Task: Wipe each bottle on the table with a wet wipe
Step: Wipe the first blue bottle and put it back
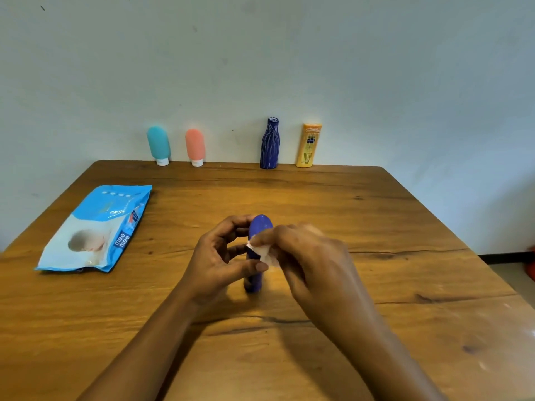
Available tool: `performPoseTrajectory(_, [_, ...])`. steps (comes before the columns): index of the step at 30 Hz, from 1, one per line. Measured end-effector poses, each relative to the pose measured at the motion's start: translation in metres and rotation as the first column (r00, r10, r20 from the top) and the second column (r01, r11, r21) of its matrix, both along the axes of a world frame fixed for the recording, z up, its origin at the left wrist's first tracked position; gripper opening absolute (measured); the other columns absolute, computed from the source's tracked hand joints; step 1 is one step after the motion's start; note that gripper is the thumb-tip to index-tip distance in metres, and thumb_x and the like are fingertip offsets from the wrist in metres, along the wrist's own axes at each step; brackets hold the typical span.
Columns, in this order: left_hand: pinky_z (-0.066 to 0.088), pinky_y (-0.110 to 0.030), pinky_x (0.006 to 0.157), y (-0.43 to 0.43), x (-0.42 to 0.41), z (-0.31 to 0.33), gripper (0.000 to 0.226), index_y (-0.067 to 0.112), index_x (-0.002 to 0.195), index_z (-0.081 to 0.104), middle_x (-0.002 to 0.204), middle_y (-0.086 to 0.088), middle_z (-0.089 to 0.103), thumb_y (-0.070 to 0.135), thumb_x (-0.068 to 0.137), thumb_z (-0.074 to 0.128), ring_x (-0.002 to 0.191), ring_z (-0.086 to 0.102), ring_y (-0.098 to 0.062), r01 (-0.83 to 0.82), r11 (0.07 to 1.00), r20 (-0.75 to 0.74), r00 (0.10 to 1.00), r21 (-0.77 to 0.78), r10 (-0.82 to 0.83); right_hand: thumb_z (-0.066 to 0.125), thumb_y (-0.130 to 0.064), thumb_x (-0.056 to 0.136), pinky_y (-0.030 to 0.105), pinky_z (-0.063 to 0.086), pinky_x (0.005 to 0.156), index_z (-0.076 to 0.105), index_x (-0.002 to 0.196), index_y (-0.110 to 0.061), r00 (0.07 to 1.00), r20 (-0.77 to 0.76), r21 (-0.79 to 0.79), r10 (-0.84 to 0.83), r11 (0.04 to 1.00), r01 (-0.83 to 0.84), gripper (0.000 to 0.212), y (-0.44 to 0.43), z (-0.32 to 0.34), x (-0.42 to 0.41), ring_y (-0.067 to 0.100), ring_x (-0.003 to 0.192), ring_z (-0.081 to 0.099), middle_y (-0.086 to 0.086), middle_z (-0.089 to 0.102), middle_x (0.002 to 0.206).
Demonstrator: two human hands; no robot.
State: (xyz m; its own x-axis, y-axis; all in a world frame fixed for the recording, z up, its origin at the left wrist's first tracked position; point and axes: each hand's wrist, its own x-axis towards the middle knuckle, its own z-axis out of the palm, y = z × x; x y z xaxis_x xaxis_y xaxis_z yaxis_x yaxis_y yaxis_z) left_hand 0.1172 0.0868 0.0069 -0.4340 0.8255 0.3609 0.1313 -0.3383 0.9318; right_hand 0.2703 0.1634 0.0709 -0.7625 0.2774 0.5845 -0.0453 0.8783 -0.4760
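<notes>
My left hand (223, 256) grips the upright purple bottle (258, 250); my right hand (304, 256), just right, pinches the wipe (265, 253) against it.

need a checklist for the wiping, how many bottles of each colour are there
teal bottle: 1
pink bottle: 1
dark blue bottle: 1
yellow bottle: 1
purple bottle: 1
total: 5
</notes>
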Motion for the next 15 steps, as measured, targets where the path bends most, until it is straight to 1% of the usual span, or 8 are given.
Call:
performPoseTrajectory(2, [0.052,-0.032,0.080,0.000,-0.001,0.000,0.057,0.037,0.103,0.065,0.104,0.007,0.067,0.039,0.050,0.088,0.105,0.061,-0.015,-0.004,1.000,-0.010,1.000,-0.005,0.004,0.058,-0.002,0.085,0.009,0.045,0.078,0.067,0.100,-0.022,0.999,-0.043,-0.198,-0.002,0.980,-0.007,0.027,0.012,0.004,0.002,-0.002,0.095,0.060,-0.014,0.067,0.095])
performPoseTrajectory(5, [0.052,-0.031,0.081,0.000,-0.001,-0.002,0.054,0.039,0.102,0.065,0.108,0.008,0.066,0.030,0.051,0.083,0.109,0.059,-0.015,-0.025,0.999,-0.024,0.999,-0.028,0.025,0.057,-0.001,0.088,0.007,0.045,0.080,0.061,0.100,-0.028,0.991,-0.085,-0.367,-0.099,0.928,0.061,0.030,0.023,0.005,-0.015,-0.009,0.099,0.057,-0.019,0.063,0.098])
performPoseTrajectory(6, [0.052,-0.030,0.081,-0.001,-0.002,-0.002,0.056,0.039,0.101,0.065,0.107,0.008,0.066,0.032,0.050,0.085,0.108,0.059,-0.014,-0.022,1.000,-0.017,1.000,-0.021,0.021,0.056,-0.002,0.089,0.007,0.045,0.080,0.060,0.100,-0.030,0.992,-0.070,-0.391,-0.101,0.918,0.066,0.031,0.021,0.003,-0.022,-0.009,0.099,0.056,-0.019,0.063,0.099])
performPoseTrajectory(8, [0.052,-0.031,0.081,-0.001,-0.003,-0.003,0.056,0.038,0.100,0.065,0.104,0.006,0.066,0.033,0.049,0.087,0.106,0.060,-0.015,-0.014,1.000,-0.002,1.000,-0.004,0.014,0.054,0.000,0.090,0.009,0.046,0.081,0.060,0.102,-0.030,0.993,-0.045,-0.361,-0.107,0.929,0.084,0.032,0.009,-0.007,-0.029,-0.006,0.100,0.056,-0.017,0.062,0.100])
performPoseTrajectory(12, [0.053,-0.030,0.079,-0.001,-0.008,-0.006,0.052,0.038,0.101,0.066,0.104,0.005,0.066,0.023,0.053,0.080,0.105,0.060,-0.017,-0.045,0.999,0.002,0.999,0.000,0.045,0.058,0.003,0.084,0.011,0.046,0.080,0.063,0.103,-0.022,0.973,-0.180,-0.218,-0.146,0.970,0.105,0.032,-0.006,-0.024,-0.018,0.000,0.098,0.058,-0.014,0.063,0.099])
performPoseTrajectory(13, [0.053,-0.029,0.077,-0.001,-0.009,-0.006,0.051,0.039,0.100,0.066,0.104,0.007,0.066,0.024,0.053,0.079,0.104,0.061,-0.016,-0.053,0.999,0.008,0.999,0.002,0.053,0.059,0.002,0.084,0.014,0.048,0.080,0.064,0.103,-0.021,0.975,-0.189,-0.223,-0.120,0.972,0.076,0.031,-0.008,-0.027,-0.016,0.001,0.098,0.059,-0.014,0.064,0.099])
performPoseTrajectory(14, [0.053,-0.027,0.076,-0.002,-0.011,-0.006,0.051,0.041,0.100,0.066,0.103,0.008,0.066,0.025,0.053,0.079,0.103,0.061,-0.014,-0.062,0.998,0.005,0.998,0.003,0.062,0.059,0.003,0.084,0.017,0.050,0.081,0.065,0.102,-0.020,0.979,-0.190,-0.273,-0.074,0.962,0.020,0.029,-0.009,-0.029,-0.013,0.002,0.099,0.061,-0.013,0.066,0.100])
performPoseTrajectory(15, [0.053,-0.026,0.076,-0.002,-0.011,-0.005,0.051,0.041,0.099,0.065,0.103,0.009,0.066,0.026,0.053,0.079,0.103,0.061,-0.014,-0.069,0.998,-0.005,0.998,-0.006,0.069,0.060,0.003,0.084,0.020,0.051,0.081,0.066,0.100,-0.019,0.980,-0.198,-0.380,-0.022,0.923,-0.056,0.027,-0.007,-0.028,-0.009,0.004,0.098,0.062,-0.011,0.068,0.098])
